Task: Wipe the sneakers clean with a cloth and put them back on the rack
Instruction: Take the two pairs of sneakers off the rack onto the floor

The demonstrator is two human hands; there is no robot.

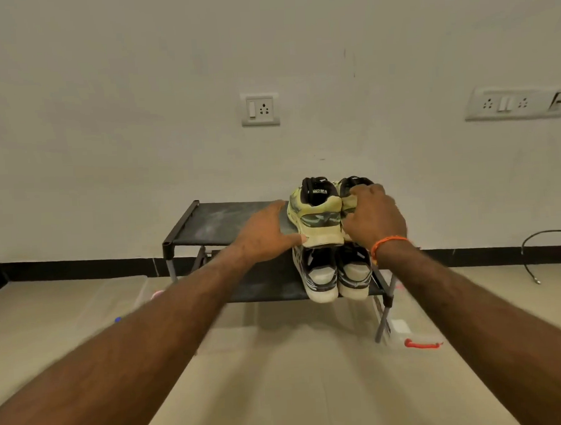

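Pale yellow-green sneakers [318, 210] with black collars and camo-like heel patches, frame centre. Below, black-and-white sneakers [336, 272], grey heels. Black rack [208, 224], dusty grey smears. Orange wristband [386, 243]. Beige floor [281, 374], off-white wall [137, 106].

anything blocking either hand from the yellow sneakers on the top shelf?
Nothing visible. The left hand already touches the heel side of the left yellow sneaker; the right hand lies over the right yellow sneaker, fingers curled on it. Both sit on the rack.
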